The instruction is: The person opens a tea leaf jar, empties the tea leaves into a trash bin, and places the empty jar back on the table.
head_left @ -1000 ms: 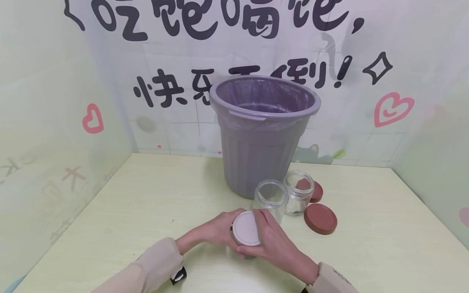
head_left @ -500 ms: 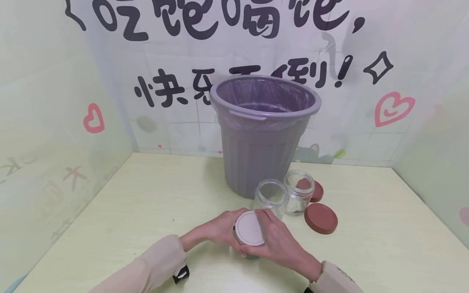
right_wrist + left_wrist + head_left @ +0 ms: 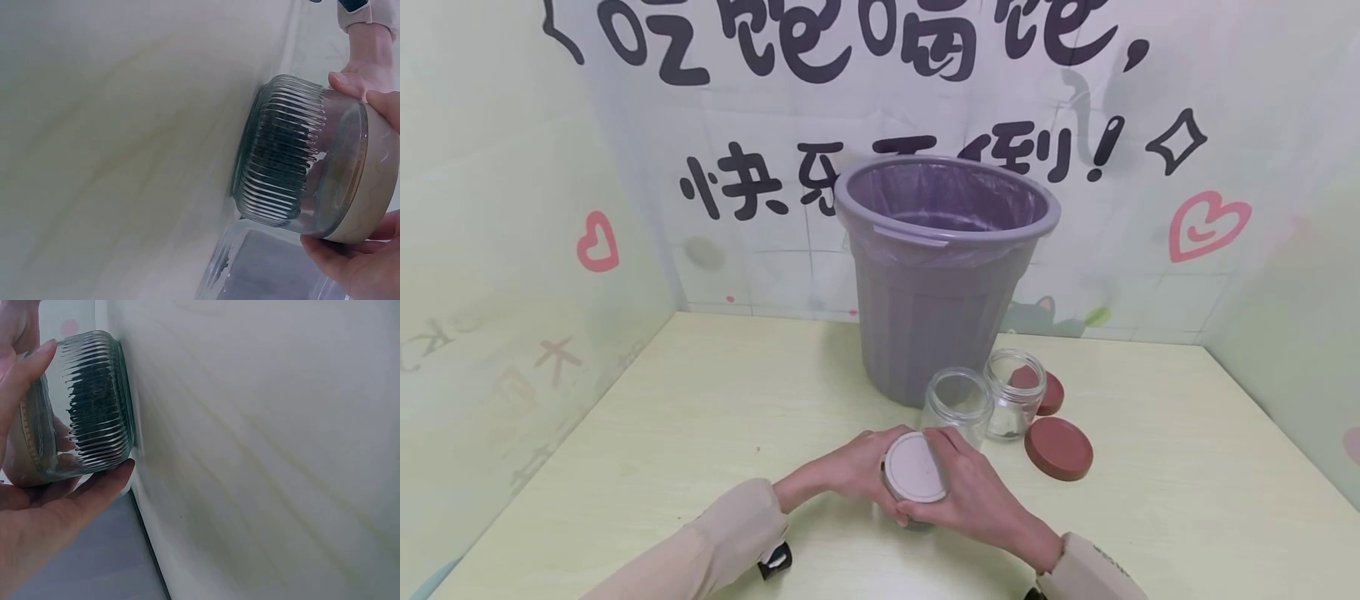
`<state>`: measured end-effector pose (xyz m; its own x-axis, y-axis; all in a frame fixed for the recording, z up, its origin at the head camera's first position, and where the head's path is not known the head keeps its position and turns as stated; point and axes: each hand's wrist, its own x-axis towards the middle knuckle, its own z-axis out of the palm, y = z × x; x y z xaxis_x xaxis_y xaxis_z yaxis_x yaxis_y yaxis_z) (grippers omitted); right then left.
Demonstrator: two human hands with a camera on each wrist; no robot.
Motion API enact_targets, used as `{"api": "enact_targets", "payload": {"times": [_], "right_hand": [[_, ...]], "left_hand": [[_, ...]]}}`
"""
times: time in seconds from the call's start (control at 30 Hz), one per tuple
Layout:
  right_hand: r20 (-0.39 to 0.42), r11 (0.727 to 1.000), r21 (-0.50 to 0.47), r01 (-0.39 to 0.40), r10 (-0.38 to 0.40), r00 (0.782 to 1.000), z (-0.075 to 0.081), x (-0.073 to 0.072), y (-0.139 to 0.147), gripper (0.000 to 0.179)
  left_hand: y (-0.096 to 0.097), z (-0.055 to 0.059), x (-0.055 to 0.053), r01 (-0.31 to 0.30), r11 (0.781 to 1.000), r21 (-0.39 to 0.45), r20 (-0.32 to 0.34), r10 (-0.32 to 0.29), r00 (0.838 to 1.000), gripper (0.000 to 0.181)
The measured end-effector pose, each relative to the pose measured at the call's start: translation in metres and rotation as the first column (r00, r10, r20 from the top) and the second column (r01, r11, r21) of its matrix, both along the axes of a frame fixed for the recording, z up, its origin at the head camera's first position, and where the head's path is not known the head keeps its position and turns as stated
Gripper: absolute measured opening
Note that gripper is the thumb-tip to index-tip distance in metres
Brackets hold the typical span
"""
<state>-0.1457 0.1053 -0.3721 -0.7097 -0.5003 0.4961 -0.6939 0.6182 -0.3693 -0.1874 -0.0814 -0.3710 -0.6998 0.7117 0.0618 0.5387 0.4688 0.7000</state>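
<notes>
In the head view, both hands are around a ribbed glass jar [image 3: 281, 150] with a pale cream lid [image 3: 915, 468], near the table's front. The left hand [image 3: 863, 468] grips the jar's side, its thumb and fingers around the glass in the left wrist view. The right hand [image 3: 973, 493] holds the lid's rim from the other side, thumb in front and fingers behind. Something dark lies in the jar's lower part; its kind cannot be told. The jar stands upright, its base at the table top. Part of the lid is hidden under the right hand.
Just behind the hands stand two clear glass jars without lids, a nearer jar [image 3: 958, 408] and a farther jar [image 3: 1011, 412]. Two red-brown lids lie right of them, a front lid [image 3: 1060, 448] and a back lid [image 3: 1051, 393]. A purple-grey lined bin [image 3: 936, 308] rises behind.
Both hands and the lidded jar have shifted very slightly to the right. Their hold looks the same, and the other jars, lids and bin stay in place.
</notes>
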Motion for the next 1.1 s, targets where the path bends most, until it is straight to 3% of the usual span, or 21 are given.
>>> {"api": "enact_targets", "payload": {"times": [0.53, 0.83, 1.0, 1.1], "right_hand": [[0.051, 0.999, 0.018, -0.040, 0.039, 0.998, 0.0014, 0.0000, 0.0048, 0.073], [0.120, 0.997, 0.020, -0.072, 0.070, 0.990, 0.0021, 0.0006, 0.0069, 0.078], [0.011, 1.000, 0.016, 0.016, -0.017, 1.000, 0.0003, 0.0038, 0.0024, 0.086], [-0.083, 0.995, 0.037, 0.088, -0.085, 0.993, -0.0003, 0.0060, -0.0009, 0.086]], "left_hand": [[0.0006, -0.0031, 0.0011, 0.011, 1.000, 0.011, 0.035, -0.011, 0.999, 0.076], [0.0003, -0.0045, 0.0031, 0.012, 0.999, 0.038, 0.120, -0.017, 0.993, 0.078], [-0.0004, -0.0047, 0.0042, 0.010, 1.000, 0.027, 0.128, -0.014, 0.992, 0.081], [-0.0002, -0.0047, 0.0044, 0.014, 0.999, 0.031, 0.115, -0.017, 0.993, 0.080]]}}
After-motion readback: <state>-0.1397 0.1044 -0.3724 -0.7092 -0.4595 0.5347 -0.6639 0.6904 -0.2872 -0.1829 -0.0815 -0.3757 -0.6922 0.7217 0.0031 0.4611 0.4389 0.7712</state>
